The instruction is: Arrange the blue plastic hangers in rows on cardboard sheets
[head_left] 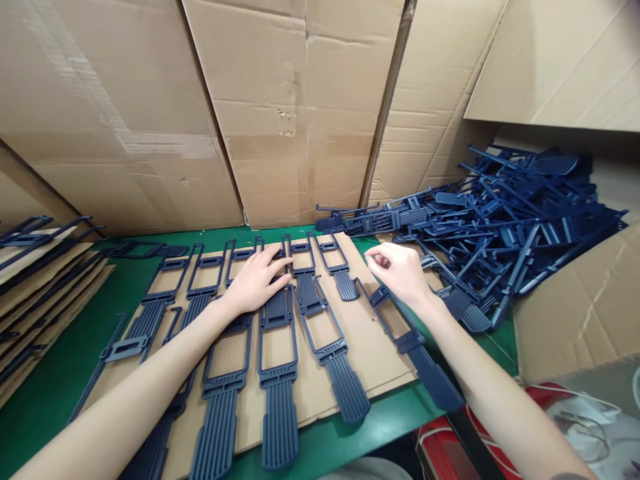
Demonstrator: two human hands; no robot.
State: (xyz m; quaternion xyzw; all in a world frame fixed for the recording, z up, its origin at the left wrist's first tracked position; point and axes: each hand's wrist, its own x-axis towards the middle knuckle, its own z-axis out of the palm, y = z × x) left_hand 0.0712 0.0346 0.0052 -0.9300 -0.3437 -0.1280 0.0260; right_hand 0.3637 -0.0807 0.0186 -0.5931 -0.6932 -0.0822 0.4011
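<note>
Ribbed frames (280, 423) are navy, the cardboard (375, 353) tan, the table (390, 413) green.

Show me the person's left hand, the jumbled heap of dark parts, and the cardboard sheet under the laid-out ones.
Left hand (256, 279): head view, back of the hand.
Jumbled heap (537, 197): head view, middle of the pile.
Cardboard sheet (377, 350): head view, bare patch toward its right side.

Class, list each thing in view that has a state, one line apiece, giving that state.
Left hand: open, fingers spread over the frames.
Right hand: fingers curled; grip unclear.
Frames: laid out in rough rows.
Rightmost frame: slanted, lower end past the cardboard sheet's edge.
Cardboard sheet: flat on the green table.
Dark heap: jumbled.
Left stack: layered.
</note>
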